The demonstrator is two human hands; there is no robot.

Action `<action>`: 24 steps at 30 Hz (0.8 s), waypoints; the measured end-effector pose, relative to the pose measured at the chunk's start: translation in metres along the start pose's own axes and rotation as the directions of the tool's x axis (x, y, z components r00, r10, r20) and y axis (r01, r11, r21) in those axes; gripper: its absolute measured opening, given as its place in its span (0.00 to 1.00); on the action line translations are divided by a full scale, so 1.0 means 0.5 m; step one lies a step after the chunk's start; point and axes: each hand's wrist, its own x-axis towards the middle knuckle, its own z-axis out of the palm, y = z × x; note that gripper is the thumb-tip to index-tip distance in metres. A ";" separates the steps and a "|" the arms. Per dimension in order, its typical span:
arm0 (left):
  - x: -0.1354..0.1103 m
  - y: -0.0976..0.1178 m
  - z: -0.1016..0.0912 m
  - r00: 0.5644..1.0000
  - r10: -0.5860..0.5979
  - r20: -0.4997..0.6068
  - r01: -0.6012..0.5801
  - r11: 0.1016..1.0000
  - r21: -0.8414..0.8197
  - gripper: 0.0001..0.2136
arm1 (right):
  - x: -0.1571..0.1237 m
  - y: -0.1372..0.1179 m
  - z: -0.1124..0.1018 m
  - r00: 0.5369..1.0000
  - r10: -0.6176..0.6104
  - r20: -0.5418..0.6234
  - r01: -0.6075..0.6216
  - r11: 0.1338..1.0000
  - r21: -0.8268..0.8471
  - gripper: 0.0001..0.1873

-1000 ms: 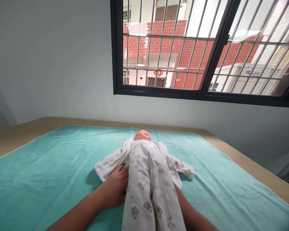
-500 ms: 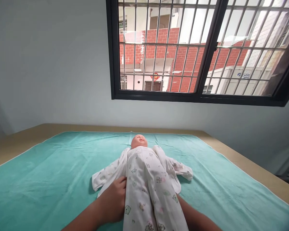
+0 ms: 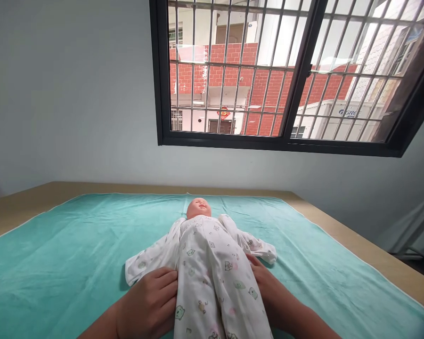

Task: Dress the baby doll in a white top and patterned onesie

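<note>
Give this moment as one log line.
left hand: touching white printed cloth garment, left side; right hand: at its right side, partly hidden; pink doll head: face up; turquoise cloth: beneath

Bare left hand (image 3: pixel 150 299) and right hand (image 3: pixel 265 282), both forearms (image 3: pixel 300 313) likewise bare

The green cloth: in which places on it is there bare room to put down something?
The green cloth is bare at left, between the left-side sleeve and the tan tabletop, and at right, between the right-side sleeve and the tabletop's right border. The middle is crowded: the left hand and right hand flank the printed garment.
</note>
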 end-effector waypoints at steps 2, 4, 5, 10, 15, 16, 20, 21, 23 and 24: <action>0.004 0.003 0.000 1.000 0.012 0.010 -0.012 1.000 0.004 0.10 | -0.007 0.022 -0.007 0.991 -0.087 0.106 0.096 0.992 -0.079 0.14; 0.008 0.007 0.002 1.000 0.011 0.008 -0.011 1.000 0.008 0.10 | -0.016 0.044 -0.015 0.989 -0.081 0.120 0.098 0.986 -0.137 0.17; 0.009 0.009 0.004 1.000 0.005 0.005 -0.005 1.000 0.007 0.10 | -0.020 0.055 -0.018 0.991 -0.072 0.112 0.089 0.984 -0.156 0.19; 0.006 0.013 0.010 1.000 -0.019 -0.009 0.019 1.000 -0.005 0.10 | -0.043 0.110 -0.040 0.997 -0.077 -0.018 0.067 0.950 -0.306 0.19; 0.002 0.011 0.005 0.999 -0.045 0.015 0.045 0.999 -0.013 0.09 | -0.067 0.165 -0.064 0.947 -0.117 -0.300 -0.018 0.912 -0.411 0.14; 0.002 0.008 0.003 0.999 -0.042 0.005 0.042 0.999 -0.006 0.09 | -0.071 0.169 -0.066 0.929 -0.121 -0.349 -0.033 0.913 -0.406 0.13; -0.008 -0.011 -0.005 0.996 -0.030 -0.085 0.040 0.992 0.117 0.08 | -0.071 0.161 -0.062 0.836 -0.025 -0.548 -0.177 0.934 -0.312 0.10; -0.013 -0.017 -0.007 0.993 -0.032 -0.110 0.048 0.987 0.152 0.09 | -0.068 0.154 -0.059 0.808 0.024 -0.589 -0.219 0.940 -0.263 0.09; -0.022 -0.028 -0.008 0.987 -0.055 -0.152 0.085 0.977 0.194 0.09 | -0.061 0.140 -0.054 0.753 0.115 -0.647 -0.277 0.948 -0.154 0.07; -0.026 -0.032 -0.009 0.983 -0.078 -0.168 0.112 0.973 0.203 0.10 | -0.057 0.133 -0.052 0.728 0.151 -0.669 -0.293 0.950 -0.105 0.06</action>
